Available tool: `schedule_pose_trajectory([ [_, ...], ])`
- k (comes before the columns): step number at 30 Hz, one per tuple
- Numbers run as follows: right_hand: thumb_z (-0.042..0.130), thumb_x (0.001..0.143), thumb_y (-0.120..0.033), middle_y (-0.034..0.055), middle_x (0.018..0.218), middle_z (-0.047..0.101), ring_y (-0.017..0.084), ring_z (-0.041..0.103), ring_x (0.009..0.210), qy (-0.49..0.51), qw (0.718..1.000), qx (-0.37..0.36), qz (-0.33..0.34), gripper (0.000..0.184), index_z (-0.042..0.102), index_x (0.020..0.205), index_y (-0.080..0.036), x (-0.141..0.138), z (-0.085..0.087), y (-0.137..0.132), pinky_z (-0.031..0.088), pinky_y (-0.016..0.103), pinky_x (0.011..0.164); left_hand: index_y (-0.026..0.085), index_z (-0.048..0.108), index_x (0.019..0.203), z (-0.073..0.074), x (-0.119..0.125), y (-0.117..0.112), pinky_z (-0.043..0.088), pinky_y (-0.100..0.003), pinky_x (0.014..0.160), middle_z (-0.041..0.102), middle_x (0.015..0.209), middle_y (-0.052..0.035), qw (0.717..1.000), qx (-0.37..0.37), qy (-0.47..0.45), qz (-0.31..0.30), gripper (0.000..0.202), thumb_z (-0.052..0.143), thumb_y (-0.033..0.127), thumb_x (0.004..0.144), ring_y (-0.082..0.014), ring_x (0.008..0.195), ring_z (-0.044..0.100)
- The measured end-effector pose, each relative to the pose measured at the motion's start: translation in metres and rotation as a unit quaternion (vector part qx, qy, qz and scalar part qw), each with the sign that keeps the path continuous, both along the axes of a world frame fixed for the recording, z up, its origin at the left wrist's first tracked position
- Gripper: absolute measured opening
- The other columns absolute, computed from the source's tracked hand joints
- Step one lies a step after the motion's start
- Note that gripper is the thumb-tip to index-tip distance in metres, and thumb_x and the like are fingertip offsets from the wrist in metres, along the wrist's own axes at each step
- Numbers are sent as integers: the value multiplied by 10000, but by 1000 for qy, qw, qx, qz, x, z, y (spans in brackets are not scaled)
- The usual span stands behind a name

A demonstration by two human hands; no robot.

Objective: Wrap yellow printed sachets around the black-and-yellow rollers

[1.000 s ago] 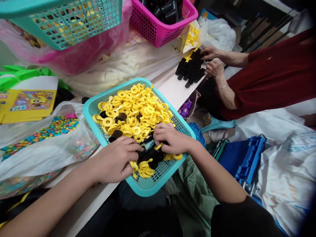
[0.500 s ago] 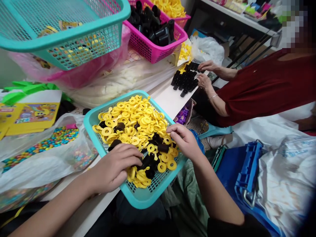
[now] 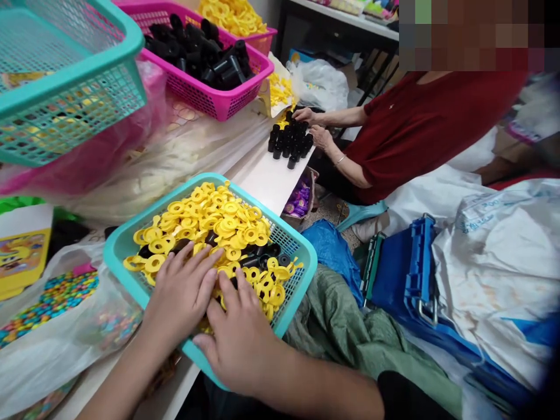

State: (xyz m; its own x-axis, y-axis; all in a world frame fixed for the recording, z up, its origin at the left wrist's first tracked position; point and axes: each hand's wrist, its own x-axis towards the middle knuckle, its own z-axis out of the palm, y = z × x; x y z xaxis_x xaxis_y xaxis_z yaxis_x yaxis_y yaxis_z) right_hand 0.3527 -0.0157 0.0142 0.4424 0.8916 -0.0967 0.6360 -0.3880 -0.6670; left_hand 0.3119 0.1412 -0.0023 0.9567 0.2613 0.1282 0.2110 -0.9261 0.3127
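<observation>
On top of the yellow rings (image 3: 227, 224), I see the left hand (image 3: 184, 291) and the right hand (image 3: 242, 335) side by side, palms down. The left hand has its fingers a bit spread. The right hand has its fingers apart too, with the tips down on the rings. The rings lie in a blue-green basket (image 3: 307, 259), with some black tubes (image 3: 272, 251) mixed in. Past it, a person in a red shirt (image 3: 429, 134) has both hands at more black tubes (image 3: 286, 143) on the white table (image 3: 262, 182)
</observation>
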Motion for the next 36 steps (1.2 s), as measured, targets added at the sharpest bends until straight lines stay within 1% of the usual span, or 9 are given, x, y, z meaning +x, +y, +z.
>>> schedule_pose_trajectory([
  [5,268,959,-356,122,1212,557,251,426,1214,-58,996,53,-48,393,619,1027,-191,61,18,-1,342,446,1027,257,672,993,7,5,-4,342,-576,975,714,1043,-36,1000,18,7,-23,298,408,339,881,-359,1229,419],
  [7,260,966,-308,111,1193,567,226,422,1216,-89,992,71,-63,375,602,1049,-175,98,19,10,315,426,1047,250,679,968,10,4,-4,335,-578,983,730,1002,-24,999,0,9,-46,272,442,344,874,-357,1223,425],
  [10,336,952,-333,111,1376,443,247,297,1323,-94,994,41,27,363,524,1215,-169,134,13,28,216,466,1099,256,689,963,11,-3,0,325,-538,1021,728,998,-17,995,-38,-19,-95,244,472,318,870,-312,1206,465],
  [15,498,869,-427,145,1468,306,320,235,1349,-79,986,-32,146,492,470,1296,-185,117,4,15,226,539,1075,225,668,972,9,-13,2,396,-437,999,613,1157,-85,991,-81,-102,-37,258,432,277,882,-243,1112,544],
  [20,515,874,-397,136,1426,393,295,395,1275,-46,971,-89,219,411,542,1242,-215,107,31,-23,341,463,1029,211,480,1309,5,0,-2,290,-579,1043,426,1394,-150,996,-14,-32,78,533,479,470,843,-373,1321,311],
  [25,344,960,-320,98,1056,654,212,574,1007,-78,979,-18,189,330,639,1020,-184,131,49,22,422,370,909,270,647,1116,8,1,-4,300,-607,1020,526,1334,-117,998,-32,51,-18,408,459,515,849,-388,1317,320],
  [28,350,959,-317,89,1152,624,220,504,1107,-108,967,30,229,324,609,1096,-179,132,35,62,351,395,974,260,579,1211,18,-4,-14,295,-623,1028,530,1330,-121,991,-94,68,-66,463,493,512,831,-374,1282,378],
  [32,373,935,-459,77,1233,592,259,420,1176,-124,947,-21,295,430,512,1263,-219,121,15,83,284,449,977,248,507,1275,28,-5,-29,425,-507,988,581,1257,-114,971,-196,53,-125,496,538,446,821,-307,1167,510],
  [36,355,946,-432,56,886,680,218,505,881,-116,946,-101,284,373,655,983,-213,126,16,78,339,402,831,253,570,1195,24,-11,-27,487,-425,932,621,1197,-106,968,-181,-18,-171,376,524,365,839,-270,1083,577],
])
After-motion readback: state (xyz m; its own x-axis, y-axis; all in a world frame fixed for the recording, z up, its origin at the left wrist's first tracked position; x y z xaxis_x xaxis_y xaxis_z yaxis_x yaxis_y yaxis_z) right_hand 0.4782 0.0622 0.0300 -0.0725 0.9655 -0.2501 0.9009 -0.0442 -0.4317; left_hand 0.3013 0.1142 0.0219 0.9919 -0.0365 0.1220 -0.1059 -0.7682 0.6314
